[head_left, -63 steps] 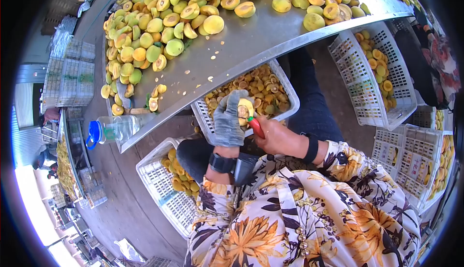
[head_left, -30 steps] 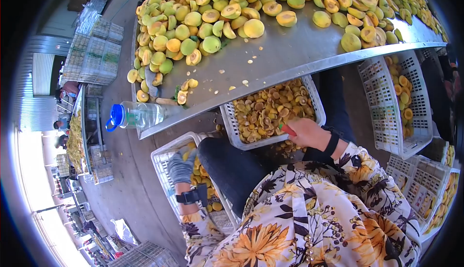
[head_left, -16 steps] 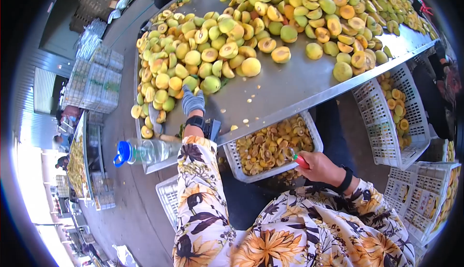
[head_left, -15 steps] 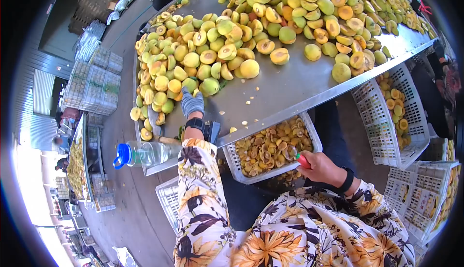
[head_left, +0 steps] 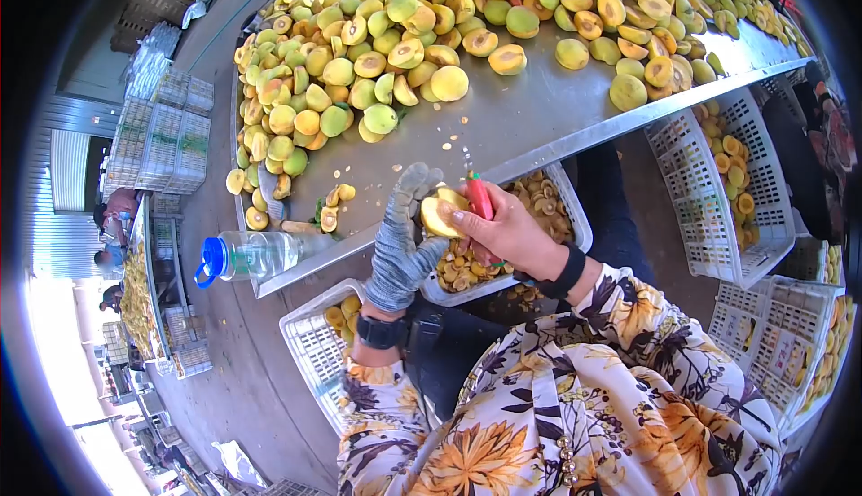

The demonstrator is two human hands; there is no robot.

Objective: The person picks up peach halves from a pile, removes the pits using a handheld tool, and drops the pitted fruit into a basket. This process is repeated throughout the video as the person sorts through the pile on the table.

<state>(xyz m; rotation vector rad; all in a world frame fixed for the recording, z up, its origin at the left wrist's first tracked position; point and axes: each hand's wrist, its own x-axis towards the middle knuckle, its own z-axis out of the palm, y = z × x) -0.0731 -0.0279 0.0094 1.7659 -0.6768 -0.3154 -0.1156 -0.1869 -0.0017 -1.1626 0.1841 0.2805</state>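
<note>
My left hand (head_left: 401,245), in a grey knitted glove, holds a yellow peach half (head_left: 440,212) in front of my body, just over the table's near edge. My right hand (head_left: 518,237) is bare and wrapped round a red-handled tool (head_left: 480,198) with a narrow metal tip pointing up and away. The right thumb presses on the peach half. What the tip is for does not show. Below both hands, a white crate (head_left: 582,218) holds many cut, yellowish pieces. Peach halves (head_left: 368,63) lie heaped on the metal table (head_left: 530,123) beyond.
A clear bottle with a blue lid (head_left: 260,254) lies at the table's left corner. One white crate (head_left: 305,339) stands at lower left, and another, with peach halves (head_left: 687,200), at right. Stacked crates (head_left: 162,146) and other people (head_left: 117,213) are farther left.
My left hand has come back from the heap with a peach half. My right hand has risen from over the crate to meet it, turning the tool upward.
</note>
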